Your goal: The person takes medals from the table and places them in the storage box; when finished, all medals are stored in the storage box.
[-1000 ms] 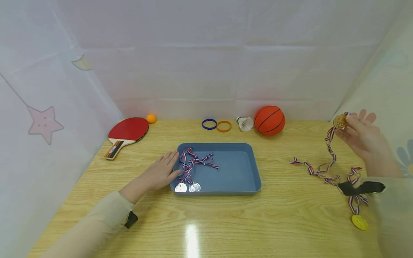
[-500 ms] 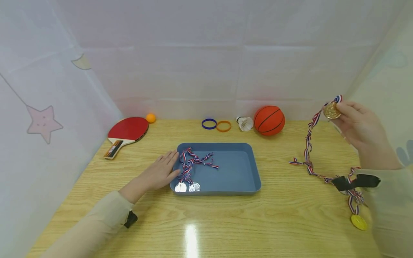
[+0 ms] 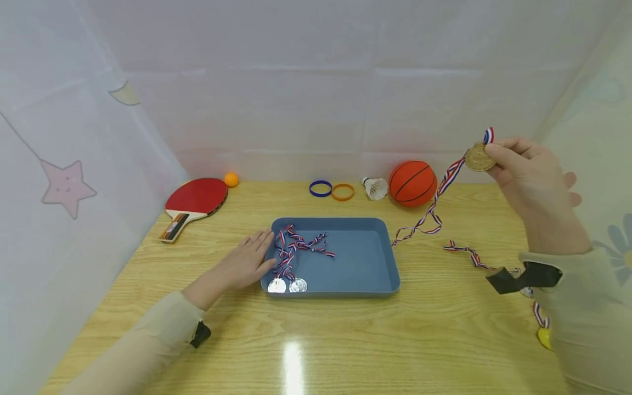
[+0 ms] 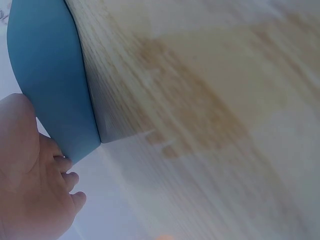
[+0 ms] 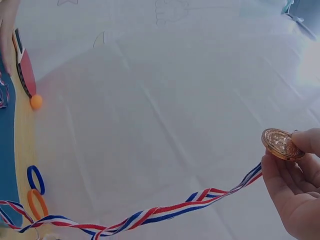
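At the right, my right hand [image 3: 530,184] pinches a bronze-gold medal [image 3: 480,158] between thumb and fingers, raised above the table. Its red, white and blue ribbon [image 3: 446,178] trails down leftward, its end close to the tray's right rim. My left hand [image 3: 243,260] rests with straight fingers against the left wall of a blue tray [image 3: 362,263]; the left wrist view shows the fingers on the tray's outer side [image 4: 55,75]. Inside the tray, two silver medals [image 3: 298,285] lie at the front left, with knotted ribbons [image 3: 291,247] behind them.
Right of the tray lie another ribbon [image 3: 469,253] and a yellow medal [image 3: 544,337], partly hidden by the right sleeve. Along the back are a table tennis bat [image 3: 197,198], orange ball [image 3: 231,180], blue wristband [image 3: 320,188], orange wristband [image 3: 343,192], shuttlecock [image 3: 375,188] and basketball [image 3: 412,184].
My right hand has moved left and upward with the medal. The medal's ribbon has lifted and swung left toward the tray. My left hand has stayed in place.
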`<state>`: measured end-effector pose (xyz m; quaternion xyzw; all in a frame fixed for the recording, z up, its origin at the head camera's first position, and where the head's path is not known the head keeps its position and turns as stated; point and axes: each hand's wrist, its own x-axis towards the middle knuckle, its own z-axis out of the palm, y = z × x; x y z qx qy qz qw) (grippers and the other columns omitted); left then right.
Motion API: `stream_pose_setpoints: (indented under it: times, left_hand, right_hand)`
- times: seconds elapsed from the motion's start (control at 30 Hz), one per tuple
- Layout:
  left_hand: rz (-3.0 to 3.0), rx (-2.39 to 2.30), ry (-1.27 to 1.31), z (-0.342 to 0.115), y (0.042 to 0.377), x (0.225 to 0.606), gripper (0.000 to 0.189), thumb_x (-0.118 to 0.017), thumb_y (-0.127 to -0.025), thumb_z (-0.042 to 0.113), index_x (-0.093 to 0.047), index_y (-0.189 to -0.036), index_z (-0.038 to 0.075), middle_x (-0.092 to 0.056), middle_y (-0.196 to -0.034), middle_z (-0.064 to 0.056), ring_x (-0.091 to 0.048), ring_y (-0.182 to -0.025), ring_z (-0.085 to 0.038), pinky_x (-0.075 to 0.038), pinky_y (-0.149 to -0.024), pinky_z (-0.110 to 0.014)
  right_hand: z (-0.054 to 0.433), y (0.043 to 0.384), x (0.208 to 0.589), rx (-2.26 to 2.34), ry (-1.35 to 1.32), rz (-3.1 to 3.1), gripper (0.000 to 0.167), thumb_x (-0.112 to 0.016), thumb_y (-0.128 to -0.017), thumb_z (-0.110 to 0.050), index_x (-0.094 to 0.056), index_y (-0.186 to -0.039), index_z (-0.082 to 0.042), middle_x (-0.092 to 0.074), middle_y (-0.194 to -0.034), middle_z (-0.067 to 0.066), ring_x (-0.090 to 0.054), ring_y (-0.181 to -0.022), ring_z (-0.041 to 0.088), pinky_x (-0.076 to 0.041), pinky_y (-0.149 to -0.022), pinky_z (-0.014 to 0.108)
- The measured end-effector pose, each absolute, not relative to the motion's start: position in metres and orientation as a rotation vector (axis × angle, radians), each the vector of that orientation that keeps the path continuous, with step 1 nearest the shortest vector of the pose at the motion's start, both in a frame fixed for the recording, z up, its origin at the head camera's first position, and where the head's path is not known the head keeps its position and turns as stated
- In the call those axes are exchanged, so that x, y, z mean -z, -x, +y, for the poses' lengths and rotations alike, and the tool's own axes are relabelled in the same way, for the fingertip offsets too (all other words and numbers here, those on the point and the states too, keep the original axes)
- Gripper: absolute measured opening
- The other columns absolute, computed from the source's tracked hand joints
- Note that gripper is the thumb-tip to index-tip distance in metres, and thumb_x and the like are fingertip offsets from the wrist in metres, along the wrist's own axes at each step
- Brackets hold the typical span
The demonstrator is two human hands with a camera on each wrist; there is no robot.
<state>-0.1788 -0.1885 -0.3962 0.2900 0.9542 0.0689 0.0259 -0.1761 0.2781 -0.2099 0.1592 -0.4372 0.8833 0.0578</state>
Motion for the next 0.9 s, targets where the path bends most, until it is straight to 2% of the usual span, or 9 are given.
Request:
stream_pose_setpoints:
  times: [0.17,0.43,0.57,0.77,0.9]
  left_hand:
    - [2.949,-0.213,-0.899,-0.188,0.179,0.395,0.066,-0.039,-0.098,0.037,-0.021,-0.142,-0.008,-0.019,-0.147,-0.023,-0.015,-0.134,-0.039,-0.015,-0.106,-0.052]
    - [2.941,-0.216,-0.897,-0.187,0.178,0.395,0.066,-0.038,-0.098,0.037,-0.020,-0.143,-0.008,-0.018,-0.148,-0.023,-0.014,-0.135,-0.039,-0.015,-0.106,-0.052]
    - [2.942,-0.218,-0.899,-0.186,0.178,0.395,0.066,-0.037,-0.098,0.038,-0.020,-0.143,-0.008,-0.018,-0.148,-0.022,-0.014,-0.135,-0.038,-0.015,-0.106,-0.052]
    - [2.945,-0.219,-0.895,-0.186,0.177,0.395,0.066,-0.037,-0.098,0.039,-0.020,-0.143,-0.007,-0.017,-0.148,-0.022,-0.014,-0.135,-0.037,-0.015,-0.106,-0.052]
    - [2.941,-0.229,-0.886,-0.186,0.177,0.395,0.066,-0.037,-0.098,0.038,-0.019,-0.143,-0.007,-0.017,-0.149,-0.021,-0.013,-0.135,-0.037,-0.014,-0.107,-0.051]
  right_hand:
    - [0.254,0.178,0.198,-2.625,-0.669,-1.348,0.009,-0.051,-0.085,0.017,-0.058,-0.080,0.017,-0.062,-0.085,0.023,-0.063,-0.080,0.029,-0.052,-0.074,0.030]
    - [0.220,0.182,0.185,-2.568,-0.727,-1.413,0.008,-0.055,-0.084,0.015,-0.060,-0.078,0.015,-0.062,-0.082,0.022,-0.062,-0.075,0.028,-0.052,-0.071,0.030]
    - [0.205,0.187,0.188,-2.501,-0.762,-1.496,0.012,-0.054,-0.086,0.012,-0.062,-0.077,0.011,-0.062,-0.081,0.019,-0.061,-0.073,0.025,-0.052,-0.071,0.029]
    - [0.175,0.198,0.200,-2.475,-0.767,-1.633,0.019,-0.054,-0.087,0.010,-0.066,-0.074,0.001,-0.061,-0.079,0.009,-0.058,-0.070,0.017,-0.048,-0.063,0.022]
    - [0.152,0.205,0.210,-2.467,-0.801,-1.753,0.024,-0.052,-0.088,0.010,-0.066,-0.074,-0.003,-0.060,-0.078,0.007,-0.057,-0.072,0.017,-0.049,-0.069,0.025]
